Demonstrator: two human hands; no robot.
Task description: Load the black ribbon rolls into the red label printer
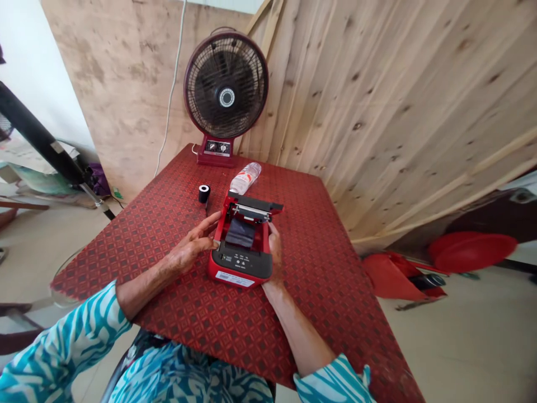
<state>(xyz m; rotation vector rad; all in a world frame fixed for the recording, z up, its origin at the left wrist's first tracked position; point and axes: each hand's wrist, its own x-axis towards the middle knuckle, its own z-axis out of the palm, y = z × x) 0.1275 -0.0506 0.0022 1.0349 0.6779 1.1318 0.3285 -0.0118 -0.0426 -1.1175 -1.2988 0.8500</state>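
Note:
A small red-and-black printer sits on the table in front of me with its top cover raised toward the back. Inside its open bay lies a dark, glossy roll or strip, partly hidden by the walls. My left hand holds the printer's left side, thumb near the front corner and fingers stretched along the wall. On the other side my right hand is wrapped round the right wall, most of its fingers hidden. A small black roll with a white end stands behind my left hand, a dark strip trailing from it.
A clear plastic bottle lies just behind the printer. Farther back, a maroon fan stands at the table's rear edge by the wooden wall. Red patterned cloth covers the table. Red plastic stools are on the floor at right.

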